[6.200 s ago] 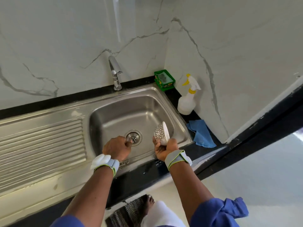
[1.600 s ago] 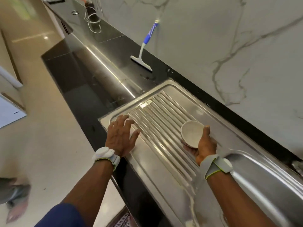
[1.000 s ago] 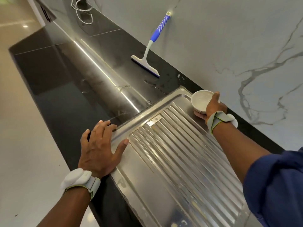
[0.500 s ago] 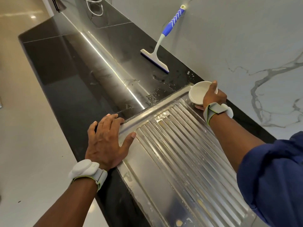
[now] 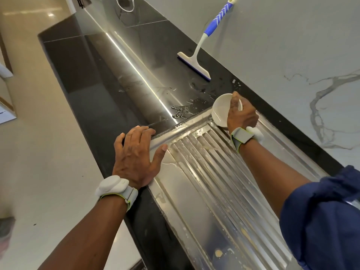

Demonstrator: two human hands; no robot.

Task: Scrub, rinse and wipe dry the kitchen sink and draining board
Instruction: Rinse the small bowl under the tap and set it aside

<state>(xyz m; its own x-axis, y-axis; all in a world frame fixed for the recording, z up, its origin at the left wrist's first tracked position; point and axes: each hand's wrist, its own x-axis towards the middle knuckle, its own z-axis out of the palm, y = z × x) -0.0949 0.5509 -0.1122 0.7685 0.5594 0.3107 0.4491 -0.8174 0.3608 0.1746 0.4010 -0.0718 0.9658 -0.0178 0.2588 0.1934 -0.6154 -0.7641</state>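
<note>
White bowl (image 5: 220, 112), upright 0.5 s ago, now tips in the right hand's (image 5: 242, 117) grasping fingers (image 5: 234, 98) over the draining board's (image 5: 214, 191) far corner. Water sheets down the ribs, so rinsing has begun. Left hand (image 5: 134, 158) rests flat on the near corner, fingers released.

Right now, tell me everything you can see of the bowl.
The bowl is small, round, white and glossy, ceramic by its look, with a plain inside. The right hand grips its rim, one digit hooked inside, and holds it tipped steeply over the far corner of the draining board. Whether it touches the board cannot be told.
</note>
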